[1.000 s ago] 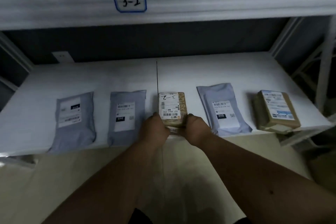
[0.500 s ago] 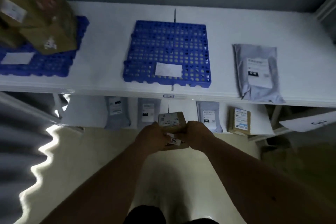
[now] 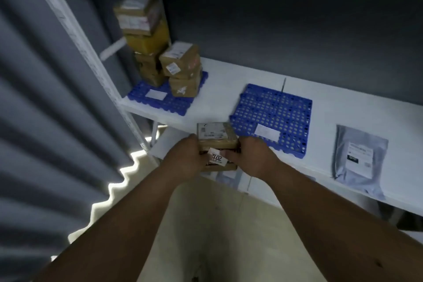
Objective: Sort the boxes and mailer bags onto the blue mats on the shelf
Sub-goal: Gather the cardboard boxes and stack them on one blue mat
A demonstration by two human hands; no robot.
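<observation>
A small brown cardboard box with white labels is held in front of the shelf edge. My left hand grips its left side and my right hand grips its right side. Beyond it on the white shelf lies a blue mat bearing only a white tag. Further left, a second blue mat carries a stack of several brown boxes. A grey mailer bag lies flat on the shelf at the right, off the mats.
A white shelf upright rises at the left, with grey curtain folds beside it. A lower shelf with a grey mailer shows under my hands. Pale floor lies below my arms.
My view swung up from the lower shelf to the upper one and to the left. Both hands lifted the small box off the lower shelf and raised it to the upper shelf's edge.
</observation>
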